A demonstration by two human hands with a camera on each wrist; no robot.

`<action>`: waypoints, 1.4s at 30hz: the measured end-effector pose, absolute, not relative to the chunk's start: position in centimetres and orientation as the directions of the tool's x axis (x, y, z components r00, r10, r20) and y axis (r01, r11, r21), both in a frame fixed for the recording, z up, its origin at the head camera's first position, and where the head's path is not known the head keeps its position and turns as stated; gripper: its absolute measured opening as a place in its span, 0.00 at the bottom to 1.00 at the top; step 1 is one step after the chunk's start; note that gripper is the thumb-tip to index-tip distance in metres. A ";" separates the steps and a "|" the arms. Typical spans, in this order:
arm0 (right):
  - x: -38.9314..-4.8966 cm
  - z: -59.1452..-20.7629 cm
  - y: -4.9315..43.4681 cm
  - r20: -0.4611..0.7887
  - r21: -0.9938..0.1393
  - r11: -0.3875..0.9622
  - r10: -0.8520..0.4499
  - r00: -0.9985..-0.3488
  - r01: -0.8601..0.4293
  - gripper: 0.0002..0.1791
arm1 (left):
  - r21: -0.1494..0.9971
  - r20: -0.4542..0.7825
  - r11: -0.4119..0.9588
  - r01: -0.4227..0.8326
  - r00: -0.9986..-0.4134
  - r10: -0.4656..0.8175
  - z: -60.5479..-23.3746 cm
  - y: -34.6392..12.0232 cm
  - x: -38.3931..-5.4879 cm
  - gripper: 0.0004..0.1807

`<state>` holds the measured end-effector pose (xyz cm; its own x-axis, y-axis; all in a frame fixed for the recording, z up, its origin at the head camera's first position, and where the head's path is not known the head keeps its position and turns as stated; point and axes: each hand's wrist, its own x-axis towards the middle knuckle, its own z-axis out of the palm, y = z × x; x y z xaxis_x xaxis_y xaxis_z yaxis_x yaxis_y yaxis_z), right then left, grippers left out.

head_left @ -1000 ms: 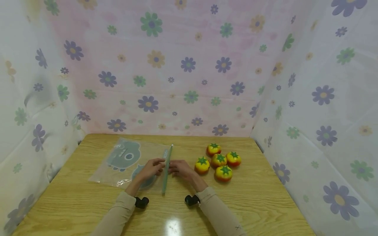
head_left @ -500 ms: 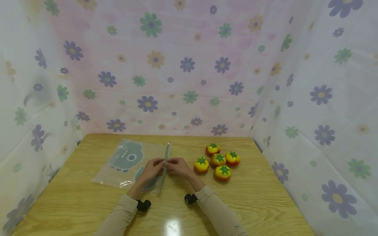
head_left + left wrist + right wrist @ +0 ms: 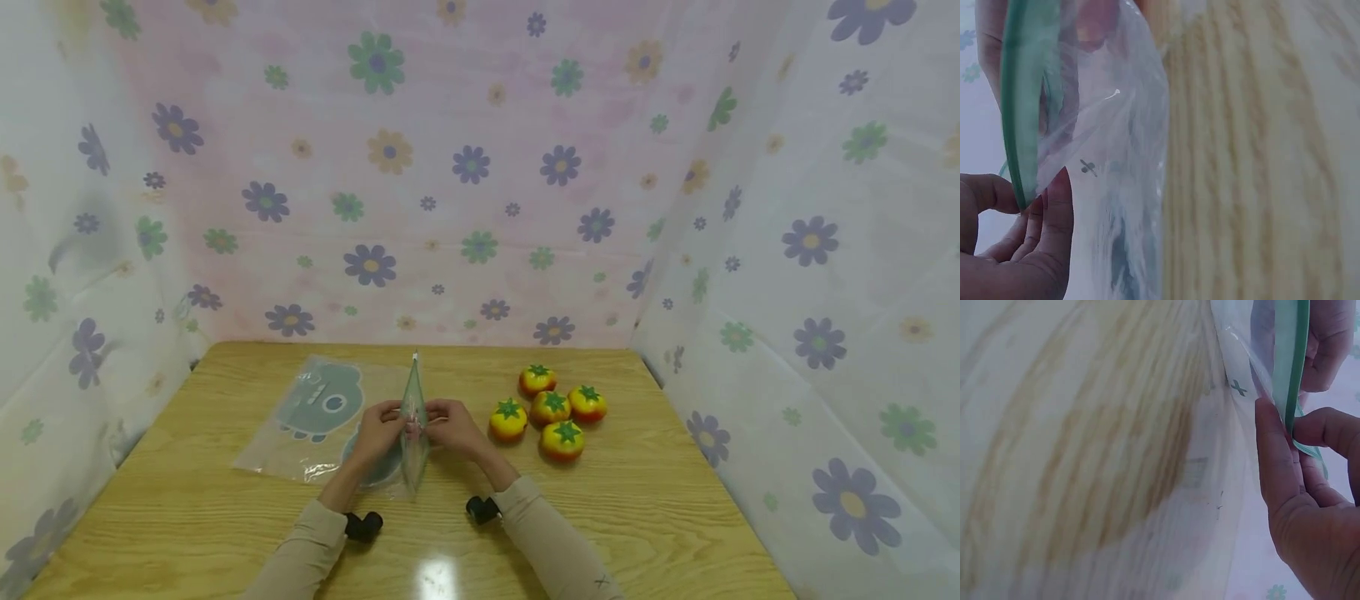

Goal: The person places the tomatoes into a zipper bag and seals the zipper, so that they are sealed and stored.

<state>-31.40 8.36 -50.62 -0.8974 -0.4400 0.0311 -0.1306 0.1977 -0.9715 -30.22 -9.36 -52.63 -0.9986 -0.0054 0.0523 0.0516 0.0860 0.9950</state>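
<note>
A clear zip bag (image 3: 318,404) with a grey-green cartoon print lies partly flat on the table, its mouth raised at the right end. My left hand (image 3: 377,432) pinches one side of that mouth; my right hand (image 3: 454,427) pinches the other. Between them the mouth gapes in a narrow, pointed shape. In the left wrist view, the green zip strip (image 3: 1019,112) runs down into the grip of thumb and fingers. The right wrist view has the green edge (image 3: 1295,369) held between thumb and forefinger, with the clear film (image 3: 1235,337) hanging beside it.
Right of the hands, several red-and-yellow tomato-like fruits with green leafy tops (image 3: 553,408) sit in a cluster on the wooden table (image 3: 637,517). Flower-print cloth (image 3: 480,167) hangs behind and on both sides. A black device (image 3: 363,527) is on each wrist.
Both hands have closed in on the bag's green edge and now pinch it. The mouth, a thin line before, has spread apart and moved slightly left. The fruits stay in place.
</note>
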 end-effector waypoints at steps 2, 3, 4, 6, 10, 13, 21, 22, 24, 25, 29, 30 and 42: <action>-31.5 -50.6 8.3 0.033 -0.978 0.169 -0.450 -0.892 -0.122 0.20 | 0.997 0.032 0.070 0.031 -0.999 -0.012 -52.6 -9.5 -30.3 0.17; -31.5 -50.6 8.2 0.030 -0.980 0.163 -0.451 -0.892 -0.116 0.20 | 0.998 0.022 0.062 0.021 -1.000 -0.011 -52.6 -9.6 -30.3 0.17; -31.6 -50.6 8.2 0.031 -0.981 0.155 -0.454 -0.891 -0.113 0.21 | 0.998 0.014 0.064 0.014 -1.000 -0.011 -52.5 -9.6 -30.2 0.16; -31.7 -50.7 8.1 0.028 -0.983 0.149 -0.451 -0.892 -0.107 0.21 | 0.997 0.011 0.075 0.011 -1.000 -0.003 -52.4 -9.8 -30.2 0.16; -31.7 -50.6 7.9 0.032 -0.982 0.153 -0.444 -0.895 -0.111 0.19 | 0.997 0.004 0.078 0.006 -1.000 0.027 -52.2 -9.8 -30.2 0.17; -31.6 -50.5 7.7 0.047 -0.979 0.158 -0.441 -0.896 -0.129 0.18 | 0.998 0.000 0.061 0.003 -0.999 0.046 -52.0 -9.8 -30.2 0.18; -31.3 -50.4 7.4 0.114 -0.970 0.149 -0.409 -0.905 -0.190 0.17 | 0.993 0.005 0.120 -0.004 -0.997 -0.072 -52.0 -9.6 -30.0 0.14; -31.3 -50.4 7.4 0.122 -0.972 0.137 -0.406 -0.906 -0.192 0.17 | 0.993 0.004 0.119 -0.006 -0.996 -0.090 -52.1 -9.5 -30.0 0.14; -31.1 -50.4 7.5 0.132 -0.974 0.114 -0.404 -0.905 -0.193 0.16 | 0.993 0.000 0.119 -0.013 -0.994 -0.110 -52.2 -9.6 -30.1 0.13; -31.1 -50.4 7.5 0.138 -0.973 0.113 -0.406 -0.903 -0.200 0.16 | 0.992 0.000 0.122 -0.014 -0.993 -0.117 -52.3 -9.6 -30.2 0.13; -31.2 -50.4 7.7 0.160 -0.960 0.141 -0.432 -0.888 -0.242 0.17 | 0.993 0.011 0.120 -0.001 -0.995 -0.102 -52.2 -9.7 -30.3 0.13; -31.3 -50.3 7.7 0.166 -0.955 0.151 -0.435 -0.885 -0.254 0.18 | 0.993 0.017 0.119 0.005 -0.995 -0.094 -52.1 -9.7 -30.2 0.14; -30.7 -48.8 7.8 0.208 -0.927 0.207 -0.405 -0.890 -0.311 0.13 | 0.997 0.043 -0.063 0.042 -0.999 0.004 -49.5 -10.5 -30.1 0.18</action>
